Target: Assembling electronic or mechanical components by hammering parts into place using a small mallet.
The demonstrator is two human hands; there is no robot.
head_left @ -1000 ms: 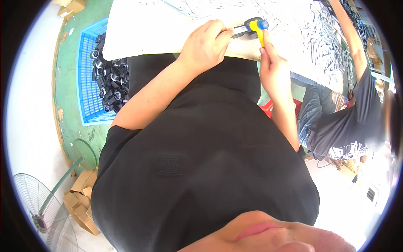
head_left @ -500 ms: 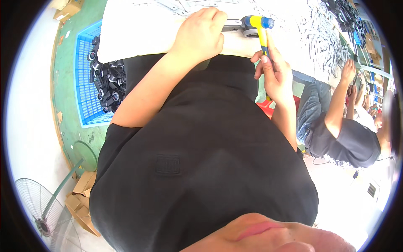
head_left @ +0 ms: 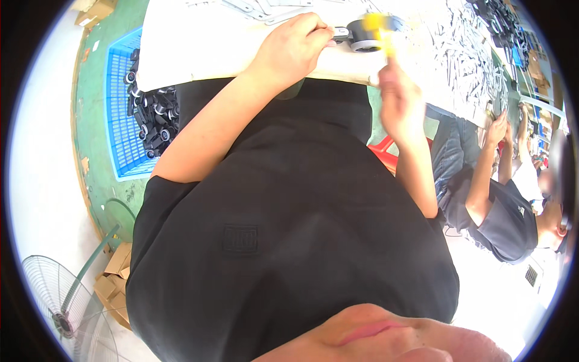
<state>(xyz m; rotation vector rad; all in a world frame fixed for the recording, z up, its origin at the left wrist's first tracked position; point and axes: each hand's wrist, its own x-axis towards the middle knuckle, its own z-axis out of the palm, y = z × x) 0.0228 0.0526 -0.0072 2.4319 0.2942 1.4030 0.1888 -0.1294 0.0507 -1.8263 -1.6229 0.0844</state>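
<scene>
My left hand [head_left: 289, 51] is closed on the narrow end of a part with a flat grey arm and a black, silver-rimmed wheel [head_left: 365, 43], above the near edge of the white worktable [head_left: 199, 54]. In my right hand [head_left: 399, 99] is a small hammer [head_left: 386, 36] with a yellow head and a blue face, smeared by motion. Its head is up beside the wheel; whether the two touch I cannot tell. The fingers of my right hand are wrapped round the handle, which they mostly hide.
At the left, a blue plastic crate [head_left: 114, 120] holds many black wheeled parts [head_left: 160, 117]. Flat metal strips [head_left: 259, 9] lie at the table's far side, and a heap of grey pieces [head_left: 461, 60] at its right. A co-worker [head_left: 506, 211] works at the right. A fan [head_left: 60, 301] stands lower left.
The right hand has closed its fingers round the hammer, which now moves fast. The wheeled part has shifted slightly right in my left hand. At the right, the co-worker's arms and body have moved.
</scene>
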